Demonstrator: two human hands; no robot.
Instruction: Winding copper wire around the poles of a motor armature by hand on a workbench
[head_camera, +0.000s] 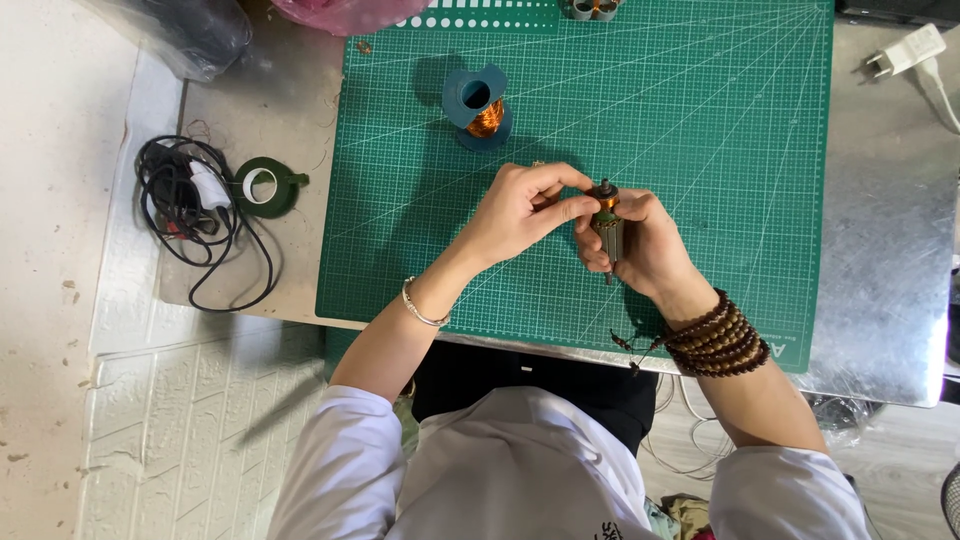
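The worktop (890, 290) in front of me is grey metal, and most of it is covered by a big green cutting mat (650, 120) with a white grid. I wear a white shirt with the sleeves pulled up.

My two hands meet above the middle of the mat, a little toward the near edge. My right hand (650, 245) is closed around a small motor rotor (607, 225). The rotor stands almost upright, with its thin shaft pointing down out of my fist and its copper part on top. My left hand (520, 212) is beside it, with thumb and fingertips pinched together at the top of the rotor. What exactly the fingertips pinch is too small to tell. It may be a thin wire, I cannot say.

On my right wrist there is a bead bracelet (718, 335), dark brown, wound several times. On my left wrist there is a thin silver bangle (420, 305).

On the far part of the mat, well apart from my hands, stands a teal spool (478, 105) with copper wire on it. To the left, off the mat, lies a bundle of black cable (190, 215), and just beside it a roll of dark green tape (264, 186). At the far right corner lies a white plug (905, 50).
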